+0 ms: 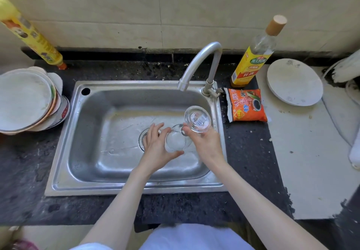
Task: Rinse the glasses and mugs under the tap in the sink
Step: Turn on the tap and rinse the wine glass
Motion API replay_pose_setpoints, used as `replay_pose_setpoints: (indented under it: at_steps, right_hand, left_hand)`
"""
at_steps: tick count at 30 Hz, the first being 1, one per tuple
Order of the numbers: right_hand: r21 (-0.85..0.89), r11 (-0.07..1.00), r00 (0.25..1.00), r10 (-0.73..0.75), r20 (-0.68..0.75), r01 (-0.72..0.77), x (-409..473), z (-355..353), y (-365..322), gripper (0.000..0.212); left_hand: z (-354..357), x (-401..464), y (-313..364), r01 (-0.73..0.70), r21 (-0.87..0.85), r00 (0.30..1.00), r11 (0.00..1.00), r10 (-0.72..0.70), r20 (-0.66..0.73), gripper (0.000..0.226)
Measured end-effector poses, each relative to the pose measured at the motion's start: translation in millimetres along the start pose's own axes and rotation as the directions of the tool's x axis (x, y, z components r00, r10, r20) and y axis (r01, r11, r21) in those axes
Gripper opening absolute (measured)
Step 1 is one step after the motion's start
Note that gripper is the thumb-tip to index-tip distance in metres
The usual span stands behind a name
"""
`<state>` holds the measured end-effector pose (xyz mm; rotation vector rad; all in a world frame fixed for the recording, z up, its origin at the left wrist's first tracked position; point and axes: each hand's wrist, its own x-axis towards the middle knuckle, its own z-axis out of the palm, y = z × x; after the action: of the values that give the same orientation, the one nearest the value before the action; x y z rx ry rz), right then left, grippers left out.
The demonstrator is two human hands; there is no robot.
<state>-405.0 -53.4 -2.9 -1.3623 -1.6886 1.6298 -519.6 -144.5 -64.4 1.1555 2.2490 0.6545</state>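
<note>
Clear glass in each hand: the left hand (155, 148) cups a tumbler (176, 141) over the drain, the right hand (204, 142) pinches a labelled glass (197, 119) at the sink's (93, 132) right wall. Both sit nearer than the dry tap (198, 64); lift them under the spout. Stacked plates (25, 101) crowd the left surface.

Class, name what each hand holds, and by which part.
Left hand: clear glass, round its side. Right hand: second glass, pinched at its rim.
</note>
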Motion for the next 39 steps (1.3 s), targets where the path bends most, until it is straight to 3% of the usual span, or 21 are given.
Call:
replay_pose_setpoints:
  at_steps: [3, 6, 11, 14, 19, 23, 28, 33, 39]
  right_hand:
    - [0.098, 0.991, 0.996, -0.084, -0.024, 0.086, -6, -11, -19, 0.019]
    - [0.045, 0.982, 0.983, -0.184, -0.014, 0.185, -9, -22, -35, 0.009]
    - [-0.134, 0.964, 0.969, -0.239, -0.070, 0.228, -23, -62, -44, 0.015]
    - [-0.230, 0.933, 0.926, -0.324, -0.193, 0.279, -46, -100, -45, 0.016]
    - [-0.303, 0.938, 0.856, -0.293, -0.426, 0.170, -105, -159, -32, 0.021]
    - [-0.236, 0.966, 0.736, -0.232, -0.636, 0.101, -181, -191, -14, 0.019]
    - [-0.168, 0.986, 0.539, -0.142, -0.831, 0.001, -307, -219, 19, 0.020]
    - [-0.180, 0.979, 0.256, -0.151, -0.955, -0.096, -448, -233, 40, 0.022]
    - [-0.070, 0.985, -0.043, -0.078, -0.996, -0.159, -610, -235, 79, 0.030]
  left_hand:
    - [-14, -5, 18, -0.052, -0.001, 0.995, 0.999, 0.052, -0.081, 0.075]
    - [-24, -10, 35, -0.101, 0.051, 0.985, 0.994, 0.107, -0.138, 0.078]
    - [-36, -22, 56, -0.164, 0.140, 0.985, 0.976, 0.153, 0.082, 0.101]
    - [-46, -30, 77, -0.327, 0.256, 0.945, 0.910, 0.310, 0.105, 0.098]
    - [-52, -38, 131, -0.571, 0.406, 0.818, 0.714, 0.538, 0.204, 0.075]
    - [-43, -63, 163, -0.739, 0.378, 0.673, 0.558, 0.647, 0.359, 0.092]
    - [-7, -117, 204, -0.872, 0.277, 0.490, 0.404, 0.697, 0.524, 0.092]
    - [49, -202, 264, -0.977, 0.057, 0.193, 0.203, 0.754, 0.627, 0.092]
    - [114, -339, 326, -0.988, -0.146, -0.124, -0.039, 0.767, 0.630, 0.101]
